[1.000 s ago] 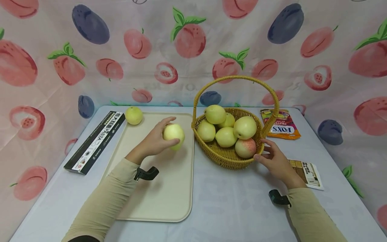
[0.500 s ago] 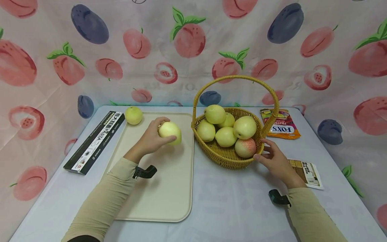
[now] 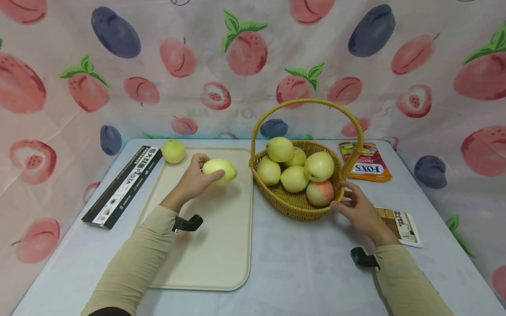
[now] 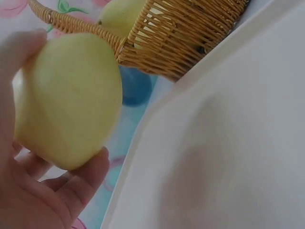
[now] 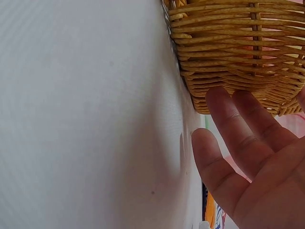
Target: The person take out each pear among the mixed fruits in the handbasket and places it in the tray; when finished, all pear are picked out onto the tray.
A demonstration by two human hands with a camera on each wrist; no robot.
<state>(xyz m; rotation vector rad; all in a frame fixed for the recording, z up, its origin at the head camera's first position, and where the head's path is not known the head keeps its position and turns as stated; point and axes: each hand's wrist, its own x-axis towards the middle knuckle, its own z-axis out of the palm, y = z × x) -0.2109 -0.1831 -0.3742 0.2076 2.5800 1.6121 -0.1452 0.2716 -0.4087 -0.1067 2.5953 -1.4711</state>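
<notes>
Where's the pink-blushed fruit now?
In the head view, the pink-blushed fruit sits inside the basket, at its front right, near the right hand.

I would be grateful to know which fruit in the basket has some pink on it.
The pink-blushed fruit at the front right of the basket, nearest the right hand; the five other fruits in there look plain yellow-green.

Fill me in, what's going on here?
A person's left hand holds a smooth pale yellow-green fruit above a flat cream rectangular tray. Their right hand rests against the right end of a golden woven wicker basket. Five similar yellow-green fruits and one pink-speckled round fruit lie inside; another round yellow-green fruit sits at the tray's far left corner.
</notes>
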